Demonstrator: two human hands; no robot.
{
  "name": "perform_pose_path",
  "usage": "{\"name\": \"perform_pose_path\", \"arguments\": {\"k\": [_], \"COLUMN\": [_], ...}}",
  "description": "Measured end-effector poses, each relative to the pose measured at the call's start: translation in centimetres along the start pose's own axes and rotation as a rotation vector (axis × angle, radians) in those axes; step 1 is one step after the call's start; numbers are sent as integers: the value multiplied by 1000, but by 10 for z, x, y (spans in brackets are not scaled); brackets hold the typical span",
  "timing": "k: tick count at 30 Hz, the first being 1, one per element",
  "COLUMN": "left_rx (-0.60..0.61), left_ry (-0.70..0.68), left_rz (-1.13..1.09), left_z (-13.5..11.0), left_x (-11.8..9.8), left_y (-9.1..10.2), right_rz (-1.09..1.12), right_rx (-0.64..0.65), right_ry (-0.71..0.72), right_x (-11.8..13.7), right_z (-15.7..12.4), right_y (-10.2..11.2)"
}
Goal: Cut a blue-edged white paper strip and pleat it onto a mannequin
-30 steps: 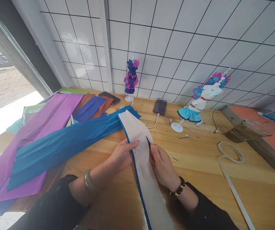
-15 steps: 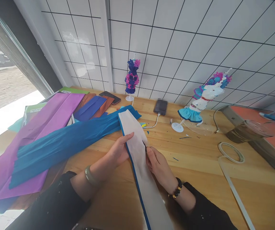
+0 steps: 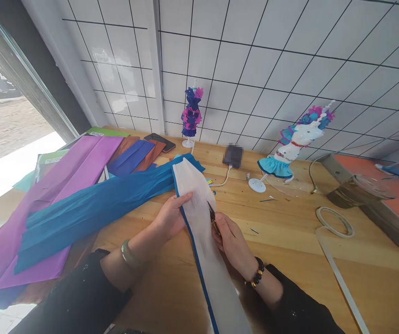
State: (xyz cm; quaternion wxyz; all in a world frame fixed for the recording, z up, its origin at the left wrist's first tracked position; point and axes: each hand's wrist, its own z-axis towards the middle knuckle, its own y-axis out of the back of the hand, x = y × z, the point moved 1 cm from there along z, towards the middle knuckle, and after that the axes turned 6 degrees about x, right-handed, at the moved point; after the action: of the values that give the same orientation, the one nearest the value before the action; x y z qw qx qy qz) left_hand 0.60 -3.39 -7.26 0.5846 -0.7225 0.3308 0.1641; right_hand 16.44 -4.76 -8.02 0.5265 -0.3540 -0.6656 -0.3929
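Note:
A long white crepe paper strip (image 3: 204, 250) with a blue edge runs from the middle of the table toward me. My left hand (image 3: 171, 218) pinches its left edge, thumb on top and fingers underneath. In my right hand (image 3: 230, 239) is a pair of small dark scissors (image 3: 213, 219), at the strip's right side with the blade tips over the white surface. Whether the blades are cutting the paper I cannot tell. Beyond the strip's far end lies a blue crepe paper piece (image 3: 98, 202), stretching to the left.
Purple paper (image 3: 91, 157) and other coloured sheets cover the left side. Two decorated mannequin stands, a purple-pink one (image 3: 191, 113) and a white-turquoise one (image 3: 276, 164), stand near the tiled wall. A phone (image 3: 161, 141) lies behind; a tape roll (image 3: 335, 221) is at right.
The scissors now show more clearly, their blades extending up the strip from my right hand. My left hand has shifted slightly left, still pinching the paper.

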Motion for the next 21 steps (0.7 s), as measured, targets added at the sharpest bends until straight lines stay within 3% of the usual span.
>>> {"name": "perform_pose_path", "arguments": {"k": [12,21], "left_rx": [80,42], "left_ry": [-2,-129], "left_rz": [85,95], "left_z": [-7,-1], "left_x": [8,-14], "left_y": [-6,1], "right_rz": [9,-1], "right_rx": [-60,45], "right_ry": [73,0], "right_x": [5,4], "right_z": [-1,1], "right_y": [4,6]}}
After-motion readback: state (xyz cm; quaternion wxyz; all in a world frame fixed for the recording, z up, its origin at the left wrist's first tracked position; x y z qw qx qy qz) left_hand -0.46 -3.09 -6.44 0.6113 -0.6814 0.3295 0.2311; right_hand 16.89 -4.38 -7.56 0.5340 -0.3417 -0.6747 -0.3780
